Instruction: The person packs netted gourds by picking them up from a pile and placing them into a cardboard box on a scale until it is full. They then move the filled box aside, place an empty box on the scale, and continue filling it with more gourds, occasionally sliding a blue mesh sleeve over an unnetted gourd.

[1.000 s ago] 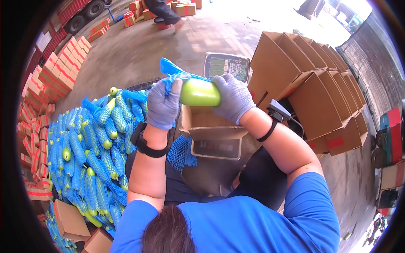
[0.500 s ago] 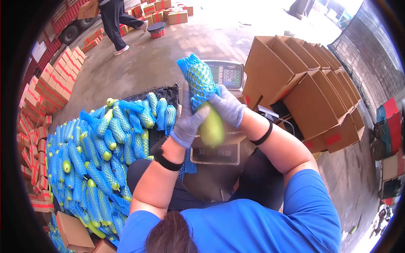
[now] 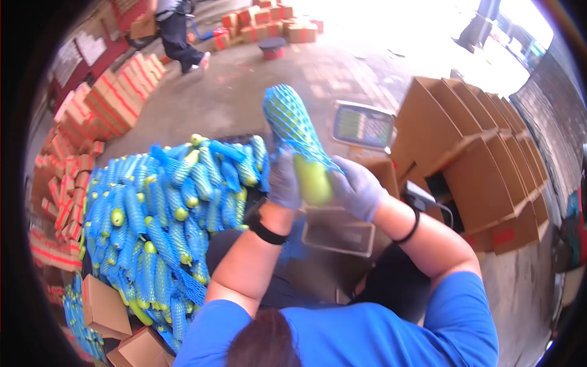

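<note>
Between my gloved hands is a pale green gourd, tilted, its far part covered by a blue mesh sleeve. The near rounded end is bare. My left hand is closed against the gourd's left side, over the lower part of the sleeve. On the other side, my right hand pinches the sleeve's lower edge against the gourd. Below them sits a scale's pan, with its keypad display beyond. To the left lies a large pile of sleeved gourds.
Open cardboard boxes stand nested at my right. Closed cartons with red tape are stacked far left, more cartons at the back. A person is back left, near a dark-topped red tub. Open boxes sit lower left.
The sleeve has stretched out and covers more of the gourd's length. My view has shifted, so the surroundings appear further right and lower. The person at the back has changed stance.
</note>
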Available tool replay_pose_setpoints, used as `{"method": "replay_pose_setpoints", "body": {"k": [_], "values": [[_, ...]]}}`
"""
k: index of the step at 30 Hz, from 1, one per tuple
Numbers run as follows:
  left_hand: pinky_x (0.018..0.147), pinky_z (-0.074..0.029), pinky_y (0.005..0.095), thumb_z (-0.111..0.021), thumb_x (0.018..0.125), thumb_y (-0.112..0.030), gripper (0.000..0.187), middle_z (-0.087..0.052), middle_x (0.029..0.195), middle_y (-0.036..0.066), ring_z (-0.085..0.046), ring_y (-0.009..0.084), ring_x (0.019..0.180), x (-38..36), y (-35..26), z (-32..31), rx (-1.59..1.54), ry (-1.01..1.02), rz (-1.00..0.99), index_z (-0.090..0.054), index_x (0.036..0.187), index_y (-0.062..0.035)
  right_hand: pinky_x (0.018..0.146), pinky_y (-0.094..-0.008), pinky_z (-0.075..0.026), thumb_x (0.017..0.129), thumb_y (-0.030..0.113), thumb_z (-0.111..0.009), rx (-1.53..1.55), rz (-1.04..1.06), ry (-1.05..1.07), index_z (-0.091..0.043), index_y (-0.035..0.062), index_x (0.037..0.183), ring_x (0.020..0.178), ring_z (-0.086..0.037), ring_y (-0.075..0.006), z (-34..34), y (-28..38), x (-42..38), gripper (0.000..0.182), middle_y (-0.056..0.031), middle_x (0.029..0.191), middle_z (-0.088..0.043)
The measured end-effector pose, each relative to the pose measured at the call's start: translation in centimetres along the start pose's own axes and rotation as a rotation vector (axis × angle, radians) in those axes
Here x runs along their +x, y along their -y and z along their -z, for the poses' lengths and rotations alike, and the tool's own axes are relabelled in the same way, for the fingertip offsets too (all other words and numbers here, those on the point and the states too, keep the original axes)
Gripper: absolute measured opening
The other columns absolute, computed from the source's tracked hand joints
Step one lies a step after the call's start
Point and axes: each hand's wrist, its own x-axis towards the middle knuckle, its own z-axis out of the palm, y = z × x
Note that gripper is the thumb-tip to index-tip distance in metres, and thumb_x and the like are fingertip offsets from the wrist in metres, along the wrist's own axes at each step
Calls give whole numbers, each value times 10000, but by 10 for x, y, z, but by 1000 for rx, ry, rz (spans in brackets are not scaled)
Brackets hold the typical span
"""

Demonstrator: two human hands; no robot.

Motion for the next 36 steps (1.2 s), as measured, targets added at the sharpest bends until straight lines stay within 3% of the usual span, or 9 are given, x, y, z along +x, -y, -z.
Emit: {"method": "replay_pose_setpoints", "body": {"k": [3,6,9,13,21,25,28,31,36], "values": [[955,-496,340,-500,1014,-269,650,-521,1251,91,-571,183,1101,-3,-18,-31,629,-66,-461,-162,1515,-30,916,-377,-495,917,397,-660,875,-377,26,-372,49,1384,1065,-581,-238,-15,5,4,649,-139,1193,-572],[973,-482,353,-450,1030,-279,586,-547,1282,134,-569,206,1156,-5,-24,-59,673,-114,-621,-235,1498,1,1016,-353,-450,769,359,-836,904,-125,-68,-221,54,1507,1219,-494,-215,-32,1,7,1007,-126,1358,-473],[901,-524,388,-490,1014,-308,577,-614,1253,182,-646,253,1083,-9,-28,-47,930,-90,-626,-338,1454,33,1052,-364,-422,733,384,-857,980,-208,-145,-243,52,1503,1245,-481,-216,-32,-7,8,1039,-118,1360,-483],[728,-544,387,-472,965,-89,659,-662,1019,158,-672,246,834,-22,-23,-55,1306,-6,-362,-162,1545,-43,496,-258,-529,738,411,-824,1050,-245,-83,-209,108,1525,752,-644,-187,-1,11,22,1044,-140,1149,-584],[749,-507,371,-443,940,-54,659,-602,963,176,-589,263,801,-37,-14,-55,1295,252,-511,-176,1538,20,541,-258,-543,842,368,-748,925,-295,-211,-297,71,1429,798,-646,-179,13,-2,16,798,-128,1126,-575],[945,-473,413,-535,973,-212,727,-668,1078,119,-651,253,1009,-30,-29,-41,1528,298,-487,-139,1563,-59,825,-325,-547,823,227,-776,554,47,-387,-300,70,1407,1029,-590,-200,11,-25,22,770,-145,1200,-536],[1011,-467,375,-638,942,-327,620,-580,1276,73,-565,197,1185,5,-47,4,306,138,273,-349,1443,-101,921,-346,-498,790,228,-807,554,24,-345,-301,77,1353,1066,-562,-194,13,-11,14,772,-137,1196,-537],[988,-487,374,-662,927,-286,550,-573,1205,72,-583,186,1106,-8,-73,-53,117,206,-169,-411,1375,-89,882,-337,-503,771,360,-817,546,94,-249,-323,47,1276,993,-586,-185,-8,13,10,772,-111,1063,-585],[917,-519,394,-754,801,-315,534,-596,1097,84,-614,215,1005,-15,-55,-47,-192,-74,-57,-525,1213,-63,712,-378,-513,781,648,-693,82,173,-272,-489,15,1100,766,-617,-246,-18,20,13,738,-149,859,-602]]}}
